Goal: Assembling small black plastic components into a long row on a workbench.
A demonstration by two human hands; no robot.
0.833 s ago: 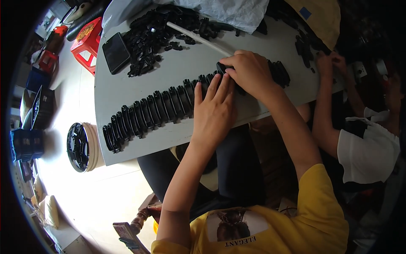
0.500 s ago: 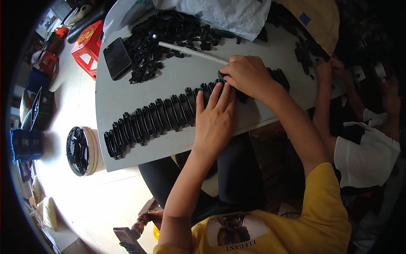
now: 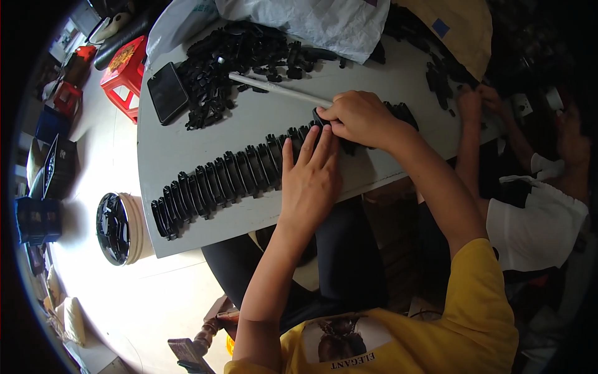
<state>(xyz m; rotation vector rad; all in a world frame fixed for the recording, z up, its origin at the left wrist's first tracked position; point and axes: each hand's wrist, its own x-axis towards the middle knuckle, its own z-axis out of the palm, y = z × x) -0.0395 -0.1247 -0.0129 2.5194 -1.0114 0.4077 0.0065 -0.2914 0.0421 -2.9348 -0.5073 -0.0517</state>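
Observation:
A long row of curved black plastic parts [image 3: 218, 181] runs slantwise across the white table, the pieces standing side by side. My left hand [image 3: 313, 181] lies over this row with its fingers stretched out, the tips touching the parts near my right hand. Closed around one end of a thin white stick [image 3: 280, 89], my right hand [image 3: 367, 118] rests on the row too. Its thumb and fingertips press by a black part [image 3: 319, 116] beside my left fingertips. What lies under the right palm is hidden; more black parts [image 3: 400, 113] show beyond it.
A heap of loose black parts [image 3: 240, 53] fills the table's far side, next to a black phone [image 3: 168, 92] and a white plastic bag [image 3: 311, 22]. Another person's hands [image 3: 476, 100] work at the right. A bucket of black parts [image 3: 132, 227] and a red stool [image 3: 124, 78] stand left.
The view has shifted slightly. Both hands stay at nearly the same spot on the row, with small finger movements at the black part; the right hand still holds the white stick.

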